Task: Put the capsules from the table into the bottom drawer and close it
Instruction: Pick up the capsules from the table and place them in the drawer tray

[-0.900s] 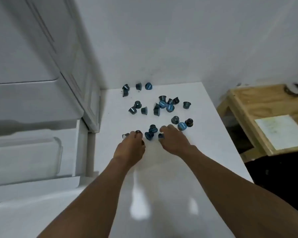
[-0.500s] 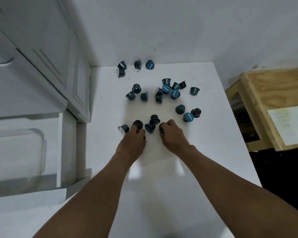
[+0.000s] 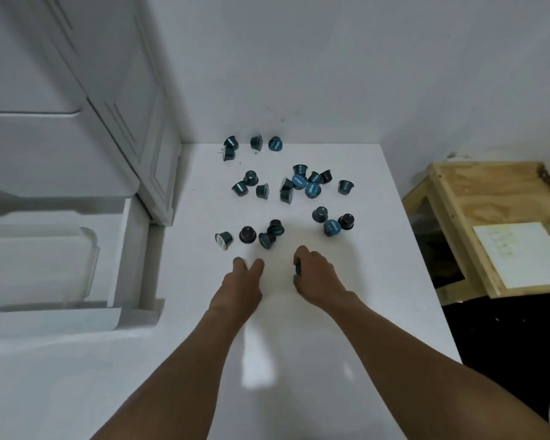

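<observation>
While both my forearms are reaching out over the white table (image 3: 299, 360), my right hand (image 3: 318, 281) is curling its fingers and thumb around one dark capsule (image 3: 298, 268). It is gripping the capsule just above the tabletop, and only the capsule's dark edge is peeking out on the thumb side. My left hand (image 3: 240, 287) is hanging just beside it, apart from it, with its back turned up and its fingers (image 3: 257, 265) pointing ahead. Those fingers are looking loose and empty, though the palm is facing away from me, so I am not certain.

The other capsules (image 3: 299, 181) are lying scattered across the far half of the table, none of them touching my hands. Four are sitting just beyond my left fingertips and three are grouping near each other beyond my right hand. A thicker cluster is crowding the middle, and four more are resting close to the back wall (image 3: 299, 58). Some are standing upright, some are tipping onto their sides, and a few are showing blue lids.

To my left, the bottom drawer (image 3: 51, 319) is standing pulled open beside the table's left edge, under the white cabinet (image 3: 124, 90). On my right, well apart from the capsules, a wooden stool (image 3: 457, 192) is carrying a pale sheet of paper (image 3: 518, 252).
</observation>
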